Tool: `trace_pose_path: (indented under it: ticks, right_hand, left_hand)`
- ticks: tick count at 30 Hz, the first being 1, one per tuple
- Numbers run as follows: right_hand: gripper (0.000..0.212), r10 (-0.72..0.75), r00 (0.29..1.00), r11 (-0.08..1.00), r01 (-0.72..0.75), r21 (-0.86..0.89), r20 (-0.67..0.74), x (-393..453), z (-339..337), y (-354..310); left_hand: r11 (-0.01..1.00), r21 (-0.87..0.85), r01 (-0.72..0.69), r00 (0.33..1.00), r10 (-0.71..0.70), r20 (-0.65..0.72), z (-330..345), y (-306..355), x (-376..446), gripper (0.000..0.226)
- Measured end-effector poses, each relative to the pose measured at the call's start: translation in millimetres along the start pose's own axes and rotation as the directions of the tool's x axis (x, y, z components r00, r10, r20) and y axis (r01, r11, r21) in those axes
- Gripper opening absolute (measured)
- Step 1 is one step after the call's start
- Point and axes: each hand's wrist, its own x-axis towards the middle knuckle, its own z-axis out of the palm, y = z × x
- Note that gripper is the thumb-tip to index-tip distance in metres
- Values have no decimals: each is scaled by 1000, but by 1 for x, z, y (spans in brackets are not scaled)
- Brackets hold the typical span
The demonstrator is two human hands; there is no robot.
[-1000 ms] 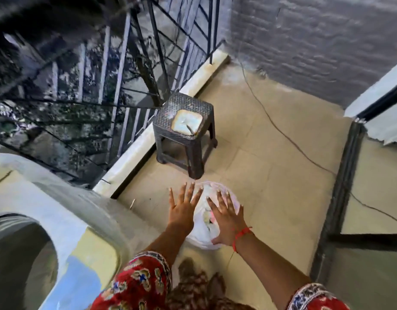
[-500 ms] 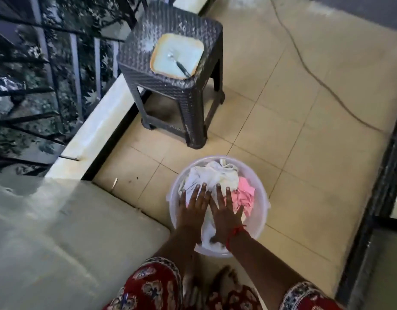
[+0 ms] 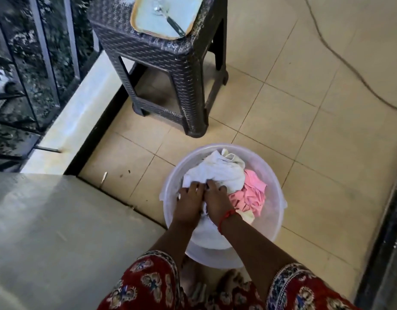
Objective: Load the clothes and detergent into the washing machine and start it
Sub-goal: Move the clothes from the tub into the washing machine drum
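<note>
In the head view, the 2 hands are down in the translucent tub (image 3: 275, 211) on the tiled floor. The left hand (image 3: 188, 203) and the right hand (image 3: 216, 201) lie side by side, almost touching, with fingers curled down into the white cloth (image 3: 217, 172). Both seem to close on its near edge, but the fingertips are buried in the folds, so how firm the hold is cannot be told.

Just to the right of the grip lies the pink cloth (image 3: 252, 194), partly under the white one. A small pale piece (image 3: 247, 217) shows beside the right wrist. Beyond the grip stands the woven stool (image 3: 170, 52), carrying a tray (image 3: 148, 16) with a spoon (image 3: 170, 20) on it. To the left of the grip, a pale flat surface (image 3: 59, 231) fills the frame; I think it belongs to the washing machine, but its opening is not visible here.

The step in hand appears to be gathering the clothes. To do it well, the fingers should go deeper under the pile, so that the pink piece comes up in the same bundle. Lifting straight up should keep the sleeves from catching on the rim.
</note>
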Motion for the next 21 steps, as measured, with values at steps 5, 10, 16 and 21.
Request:
trace_pose_path:
  ticks: [5,10,16,21]
  right_hand:
    - [30,-17,999,991,22,130,-36,-16,-23,-2]
    - [22,1,993,967,28,252,-117,-62,-72,-11]
    - [28,1,988,981,29,191,-155,-147,-178,-51]
    - [39,10,966,982,39,184,-259,-216,-262,-85]
  left_hand:
    - [994,-107,34,999,-35,-6,-16,13,-6,37]
    - [990,-138,-11,997,2,-71,-66,43,-40,23]
    - [980,-182,-76,993,58,-100,-163,89,-104,18]
    - [991,-122,-53,979,27,-204,-253,138,-158,47]
